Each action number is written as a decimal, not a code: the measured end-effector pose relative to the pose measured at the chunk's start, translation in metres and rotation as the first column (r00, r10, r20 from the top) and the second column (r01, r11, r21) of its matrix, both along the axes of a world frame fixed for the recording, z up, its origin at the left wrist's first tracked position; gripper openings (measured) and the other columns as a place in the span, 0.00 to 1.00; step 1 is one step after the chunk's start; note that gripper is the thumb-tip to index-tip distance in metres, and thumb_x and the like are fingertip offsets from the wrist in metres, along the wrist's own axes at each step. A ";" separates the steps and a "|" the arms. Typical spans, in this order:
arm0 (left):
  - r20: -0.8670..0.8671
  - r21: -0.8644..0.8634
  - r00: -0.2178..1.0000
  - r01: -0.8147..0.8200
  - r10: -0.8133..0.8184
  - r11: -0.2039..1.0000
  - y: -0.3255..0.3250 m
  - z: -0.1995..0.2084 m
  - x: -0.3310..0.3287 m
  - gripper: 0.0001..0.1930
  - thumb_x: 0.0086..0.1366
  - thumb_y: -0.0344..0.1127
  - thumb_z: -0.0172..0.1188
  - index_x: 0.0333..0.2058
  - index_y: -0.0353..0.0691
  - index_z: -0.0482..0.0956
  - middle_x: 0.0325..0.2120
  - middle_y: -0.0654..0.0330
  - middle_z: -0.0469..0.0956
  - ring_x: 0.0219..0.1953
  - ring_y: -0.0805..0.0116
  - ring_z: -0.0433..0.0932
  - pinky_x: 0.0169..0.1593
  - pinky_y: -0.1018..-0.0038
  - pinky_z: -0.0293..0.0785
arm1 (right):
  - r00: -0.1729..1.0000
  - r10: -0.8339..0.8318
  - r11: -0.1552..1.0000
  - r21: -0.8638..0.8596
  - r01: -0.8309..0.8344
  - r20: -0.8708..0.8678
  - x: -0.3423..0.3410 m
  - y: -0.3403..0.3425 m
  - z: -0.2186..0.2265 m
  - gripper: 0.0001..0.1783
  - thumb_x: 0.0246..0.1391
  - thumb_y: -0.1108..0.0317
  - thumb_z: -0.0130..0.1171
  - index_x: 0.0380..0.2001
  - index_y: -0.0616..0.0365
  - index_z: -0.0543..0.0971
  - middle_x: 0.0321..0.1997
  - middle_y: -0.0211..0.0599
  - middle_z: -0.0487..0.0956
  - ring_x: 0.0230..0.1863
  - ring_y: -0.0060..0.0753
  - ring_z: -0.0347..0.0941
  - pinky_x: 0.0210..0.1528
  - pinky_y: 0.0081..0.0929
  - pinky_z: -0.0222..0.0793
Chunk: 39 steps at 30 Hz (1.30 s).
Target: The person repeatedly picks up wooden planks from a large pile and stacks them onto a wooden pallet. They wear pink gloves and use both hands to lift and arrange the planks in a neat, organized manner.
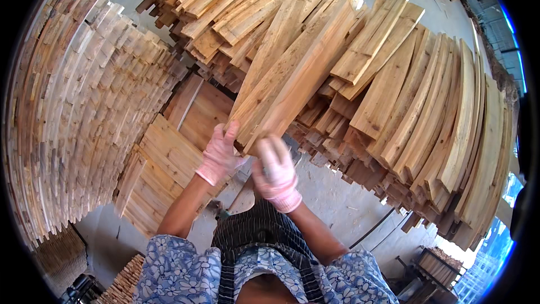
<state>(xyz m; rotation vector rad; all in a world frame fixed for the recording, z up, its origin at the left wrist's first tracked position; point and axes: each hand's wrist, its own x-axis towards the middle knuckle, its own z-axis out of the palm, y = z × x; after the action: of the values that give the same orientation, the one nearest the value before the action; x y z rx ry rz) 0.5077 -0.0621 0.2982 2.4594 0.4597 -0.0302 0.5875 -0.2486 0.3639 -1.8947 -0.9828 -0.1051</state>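
Note:
My left hand (220, 154), in a pale pink glove, grips the near end of some wooden boards (266, 85), thumb on top and fingers wrapped beneath. Alongside them lies a thicker, reddish plank (315, 67), its near end close to my right hand (275, 173). That hand wears a matching glove and is smeared by motion, so whether it touches the plank is unclear. The boards slant away from me, their far ends resting over a big pile of loose boards (388, 79).
A tall wall of stacked boards (84, 107) stands at the left. Wide joined wood panels (163, 174) lie between it and me. Boards also pile up at the far side (225, 0). A slatted crate (439, 267) stands at lower right. Grey concrete floor (332, 197) shows around me.

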 end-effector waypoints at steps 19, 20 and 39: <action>-0.001 -1.000 1.000 -0.001 -0.030 0.005 0.053 -0.053 0.082 0.49 0.58 0.61 0.73 0.70 0.40 0.64 0.63 0.58 0.74 0.62 0.67 0.73 0.64 0.66 0.73 | 0.099 0.189 0.863 0.213 0.458 -0.977 0.036 0.004 -0.088 0.52 0.59 0.28 0.58 0.72 0.55 0.62 0.72 0.41 0.67 0.72 0.44 0.62 0.75 0.44 0.58; 0.010 -1.000 0.999 0.010 -0.046 0.001 0.050 -0.059 0.056 0.51 0.59 0.60 0.73 0.72 0.40 0.60 0.66 0.56 0.70 0.66 0.66 0.70 0.68 0.65 0.69 | 0.102 0.213 0.864 0.236 0.445 -0.972 0.014 -0.004 -0.093 0.52 0.60 0.28 0.57 0.73 0.55 0.61 0.73 0.41 0.66 0.72 0.44 0.61 0.75 0.44 0.58; -0.103 -0.995 0.992 -0.103 0.076 0.006 0.025 -0.031 -0.143 0.54 0.61 0.42 0.75 0.76 0.37 0.47 0.70 0.50 0.62 0.70 0.63 0.64 0.71 0.66 0.62 | 0.021 0.143 0.903 0.140 0.407 -0.989 -0.089 -0.021 -0.087 0.51 0.55 0.22 0.56 0.68 0.51 0.67 0.66 0.40 0.72 0.64 0.44 0.71 0.67 0.46 0.70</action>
<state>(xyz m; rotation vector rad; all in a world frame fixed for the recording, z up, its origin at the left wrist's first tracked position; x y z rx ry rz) 0.3643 -0.0367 0.2669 0.8969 0.3710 -0.2494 0.4989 -0.2701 0.2772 -1.1024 0.3052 0.8331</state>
